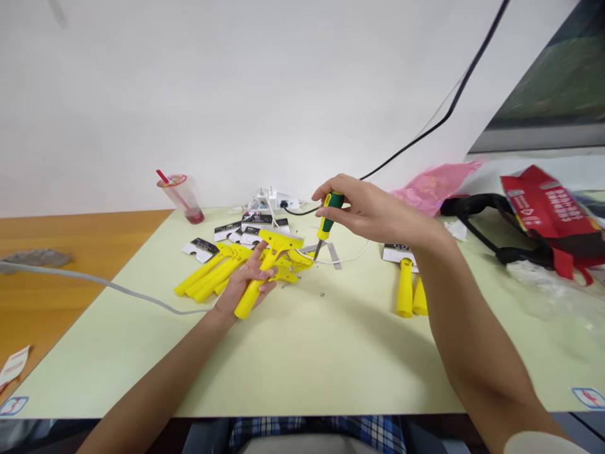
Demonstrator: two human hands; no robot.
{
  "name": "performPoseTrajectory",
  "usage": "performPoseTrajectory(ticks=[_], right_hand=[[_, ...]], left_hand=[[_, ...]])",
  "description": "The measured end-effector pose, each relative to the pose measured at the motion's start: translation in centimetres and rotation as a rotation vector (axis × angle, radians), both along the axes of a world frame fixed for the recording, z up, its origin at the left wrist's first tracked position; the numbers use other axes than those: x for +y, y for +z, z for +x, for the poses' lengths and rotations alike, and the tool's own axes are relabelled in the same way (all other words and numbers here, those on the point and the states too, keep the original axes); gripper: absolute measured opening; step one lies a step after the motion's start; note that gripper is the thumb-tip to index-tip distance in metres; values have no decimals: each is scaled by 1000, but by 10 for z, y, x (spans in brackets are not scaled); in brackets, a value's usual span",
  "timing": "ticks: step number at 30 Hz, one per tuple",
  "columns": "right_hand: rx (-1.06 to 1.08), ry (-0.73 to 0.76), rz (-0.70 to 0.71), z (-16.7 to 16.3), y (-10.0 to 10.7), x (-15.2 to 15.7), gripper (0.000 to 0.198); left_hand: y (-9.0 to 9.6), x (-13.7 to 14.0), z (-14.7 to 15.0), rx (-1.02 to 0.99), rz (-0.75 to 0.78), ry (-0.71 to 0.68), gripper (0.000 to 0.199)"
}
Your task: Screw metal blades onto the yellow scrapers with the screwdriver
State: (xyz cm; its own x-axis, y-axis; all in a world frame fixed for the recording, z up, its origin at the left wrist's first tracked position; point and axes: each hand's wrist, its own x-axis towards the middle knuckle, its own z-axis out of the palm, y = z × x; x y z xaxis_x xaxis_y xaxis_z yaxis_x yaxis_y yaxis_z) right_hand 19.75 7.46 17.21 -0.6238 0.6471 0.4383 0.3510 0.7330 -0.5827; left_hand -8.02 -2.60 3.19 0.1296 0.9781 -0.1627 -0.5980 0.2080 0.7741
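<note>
My left hand [243,287] is closed around the handle of a yellow scraper [258,287], its wide head tilted up and away from me. In my right hand [366,208] is a green and yellow screwdriver [326,221], pinched at the handle with the tip pointing down. That tip is close to the table top, near small screws [322,294] and flat metal blades [334,255]. More yellow scraper parts [215,271] lie in a pile beside and behind my left hand, which partly hides them.
Black-and-white cards [201,250] lie behind the pile, before a power strip [278,200]. A plastic cup [182,195] stands back left. Two yellow handles [405,290] lie right, near a red bag [551,214] and pink plastic [435,186]. A grey cable [118,288] crosses the left side.
</note>
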Motion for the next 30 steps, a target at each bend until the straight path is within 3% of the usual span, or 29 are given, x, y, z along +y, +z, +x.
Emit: performPoseTrajectory(ticks=[6,10,15,23,30], right_hand=[[-279,80,-193,-3,-13,10,28],[-431,138,-199,-8,-19,10,23],[-462,193,-165,-13,-28,14,23],[-464,211,-196,-17,-32,15,19],[-492,233,-168,-18,-37,16,17]], left_hand=[[-10,2,-1,-70,-76,36,90],[-9,0,-2,-67,-93,-31,89],[-7,-3,-2,-66,-108,-59,96],[-9,-3,-1,-107,-108,-65,78],[-6,-3,6,-96,-134,-55,90]])
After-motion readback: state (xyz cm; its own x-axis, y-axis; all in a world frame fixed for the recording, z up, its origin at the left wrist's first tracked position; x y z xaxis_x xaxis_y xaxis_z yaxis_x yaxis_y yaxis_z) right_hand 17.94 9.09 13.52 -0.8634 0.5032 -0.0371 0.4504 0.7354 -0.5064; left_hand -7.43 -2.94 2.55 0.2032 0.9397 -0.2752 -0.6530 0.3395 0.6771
